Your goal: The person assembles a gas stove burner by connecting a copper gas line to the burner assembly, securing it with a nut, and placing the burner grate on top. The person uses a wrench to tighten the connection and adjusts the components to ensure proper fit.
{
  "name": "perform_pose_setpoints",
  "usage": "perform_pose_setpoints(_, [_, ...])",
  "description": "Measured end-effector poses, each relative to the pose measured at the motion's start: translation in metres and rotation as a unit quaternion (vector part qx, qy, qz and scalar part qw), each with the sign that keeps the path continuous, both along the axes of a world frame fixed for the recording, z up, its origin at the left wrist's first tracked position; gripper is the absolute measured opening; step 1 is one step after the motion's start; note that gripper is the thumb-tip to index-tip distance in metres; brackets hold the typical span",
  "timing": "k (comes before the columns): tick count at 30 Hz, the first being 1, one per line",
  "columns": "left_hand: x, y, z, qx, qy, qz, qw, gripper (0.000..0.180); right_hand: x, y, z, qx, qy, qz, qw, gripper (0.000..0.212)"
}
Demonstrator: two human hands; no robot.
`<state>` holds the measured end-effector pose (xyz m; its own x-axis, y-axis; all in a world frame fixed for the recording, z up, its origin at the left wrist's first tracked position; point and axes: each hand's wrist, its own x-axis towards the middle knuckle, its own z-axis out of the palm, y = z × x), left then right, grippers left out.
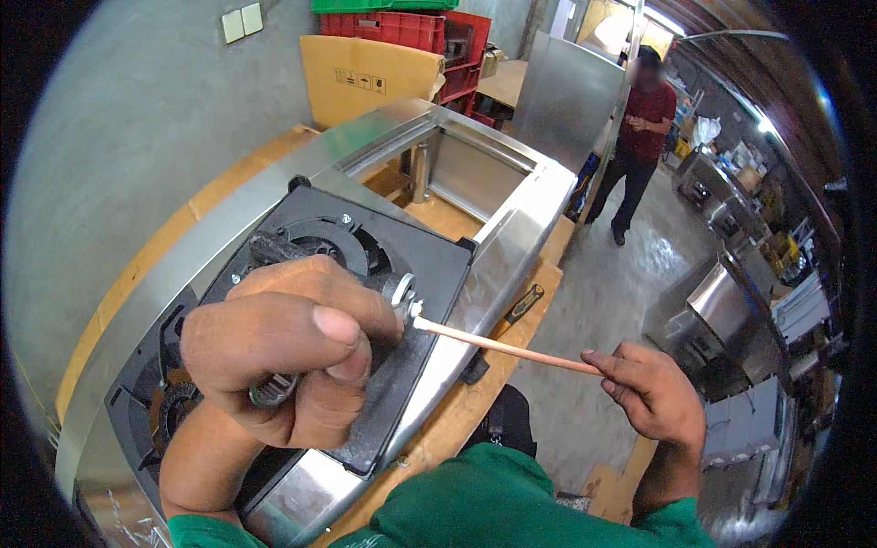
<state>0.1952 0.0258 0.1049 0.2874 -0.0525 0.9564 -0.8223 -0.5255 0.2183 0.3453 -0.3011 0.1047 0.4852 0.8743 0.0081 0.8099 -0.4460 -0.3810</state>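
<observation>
A: Workshop bench, seen from above. What has the left hand (279, 352) got?

B: It is curled tight round a small metal fitting (405, 294), lifted close to the camera; a threaded end shows below the fingers. The fitting hangs over the black fan panel (402, 274) set in the steel housing (521, 219).

A: And the right hand (653, 393)?

B: Thumb and forefinger pinch the near end of a thin copper tube (502, 347). The tube runs leftward, out past the bench's front edge, and its white-tipped far end meets the fitting's mouth.

A: Is it seated?

B: Judging by this view, only just: the tip touches or barely enters, with nearly the whole tube still outside. Aligning looks done; pushing home and any tightening seem left.

A: What lies around them?

B: The housing sits on a wooden bench (438, 429), spanning it from the left corner toward the far end, its open steel box at the far side. A tool with an orange-and-black handle (521, 306) rests at the bench's front edge, beside the housing. Beyond, cardboard (365, 78) and red crates (402, 27) stand against the wall, and a person in a red shirt (639, 128) stands well apart in the aisle.
</observation>
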Motion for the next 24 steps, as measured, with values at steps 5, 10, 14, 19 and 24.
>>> perform_pose_setpoints(5, [-0.005,-0.001,0.001,0.008,0.033,0.035,0.999,0.021,-0.001,0.000,0.005,0.005,-0.001,-0.002,1.000,0.038])
perform_pose_setpoints(10, [-0.012,-0.003,0.000,0.032,0.083,0.106,0.990,0.022,-0.001,0.000,0.005,0.013,0.005,-0.015,1.000,0.039])
perform_pose_setpoints(14, [-0.012,-0.006,-0.002,0.011,0.091,0.113,0.989,0.021,0.000,0.001,0.003,0.013,-0.005,-0.006,1.000,0.041])
perform_pose_setpoints(19, [-0.012,-0.009,-0.002,0.004,0.089,0.131,0.987,0.022,-0.003,0.001,0.003,0.009,-0.012,-0.015,1.000,0.042])
perform_pose_setpoints(24, [-0.012,-0.008,-0.002,0.000,0.085,0.122,0.989,0.022,-0.014,0.003,0.010,0.004,-0.041,-0.032,0.999,0.041])
